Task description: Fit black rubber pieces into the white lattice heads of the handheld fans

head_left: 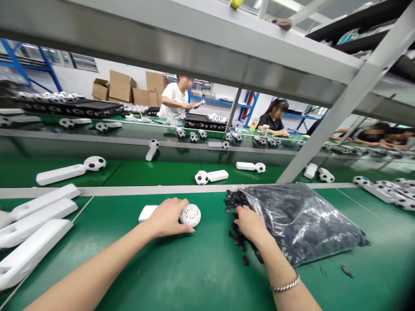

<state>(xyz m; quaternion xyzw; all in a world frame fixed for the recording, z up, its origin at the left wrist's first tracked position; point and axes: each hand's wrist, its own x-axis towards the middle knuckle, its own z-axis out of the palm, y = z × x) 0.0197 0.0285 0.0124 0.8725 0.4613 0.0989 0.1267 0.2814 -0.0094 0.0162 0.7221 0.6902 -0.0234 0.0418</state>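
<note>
My left hand [167, 218] is closed around a white handheld fan [190, 215] lying on the green bench. Its ball-shaped head is openwork and without black patches, and the handle end pokes out behind my fingers. My right hand [251, 222] reaches into a spill of small black pieces [238, 198] at the mouth of a clear plastic bag. Its fingers are bent and drawn together over the pieces; whether one is pinched is hidden. The bag [311, 220], bulging with more black pieces, lies just right of that hand.
Several white fan bodies [35, 250] lie at the left. Beyond a pale rail, finished football-patterned fans [94, 163] lie on a green belt [145, 170]. A slanting metal post [340, 95] and overhead beam [194, 47] frame the bench. Co-workers [175, 101] sit or stand across the line.
</note>
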